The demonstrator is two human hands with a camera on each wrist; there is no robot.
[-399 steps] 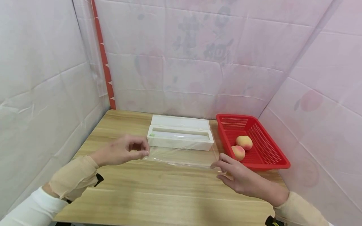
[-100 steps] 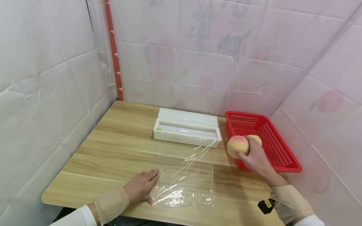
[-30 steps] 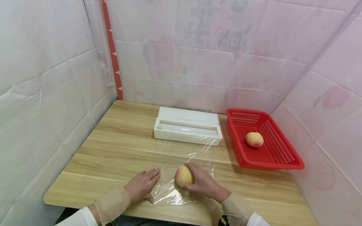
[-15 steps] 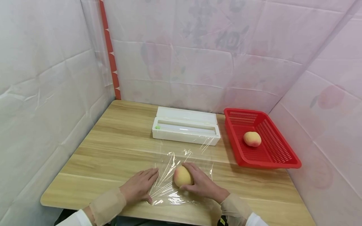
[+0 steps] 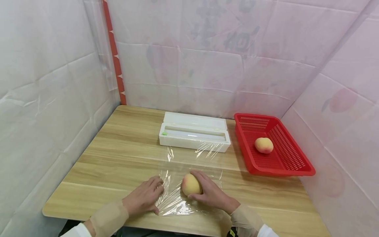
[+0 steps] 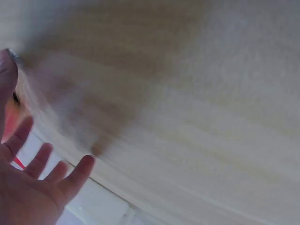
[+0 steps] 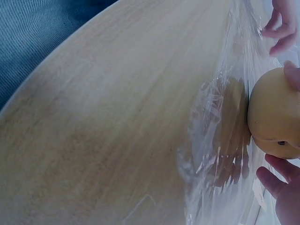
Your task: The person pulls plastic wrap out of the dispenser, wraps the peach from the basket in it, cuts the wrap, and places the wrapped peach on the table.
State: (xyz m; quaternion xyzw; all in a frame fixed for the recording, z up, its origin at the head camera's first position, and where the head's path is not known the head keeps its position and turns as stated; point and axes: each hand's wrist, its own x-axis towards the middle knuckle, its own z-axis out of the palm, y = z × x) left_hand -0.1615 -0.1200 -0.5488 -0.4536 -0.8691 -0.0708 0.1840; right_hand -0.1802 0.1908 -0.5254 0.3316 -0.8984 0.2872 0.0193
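A sheet of clear cling film [image 5: 169,201] runs from the white dispenser box [image 5: 192,144] toward the table's front edge, wrinkled and shiny. On it sits a peach [image 5: 190,185], yellow with a pink flush. My right hand [image 5: 212,194] grips this peach from the right, thumb in front and fingers behind. At the film's left edge is my left hand [image 5: 143,198], fingers slightly bent. In the left wrist view its fingers [image 6: 77,176] and thumb stand apart. The right wrist view shows the peach's stem hollow and film bunched beside it.
A red plastic basket [image 5: 279,172] stands at the right with another peach [image 5: 264,145] inside. The box's lid [image 5: 195,120] is folded back toward the rear wall. White sheets hang on the left, back and right of the wooden table [image 5: 97,174].
Earlier my right hand took the peach from the basket and set it on the film. In the last half second my left fingers have bent and drawn slightly left, and the film's creases have shifted.
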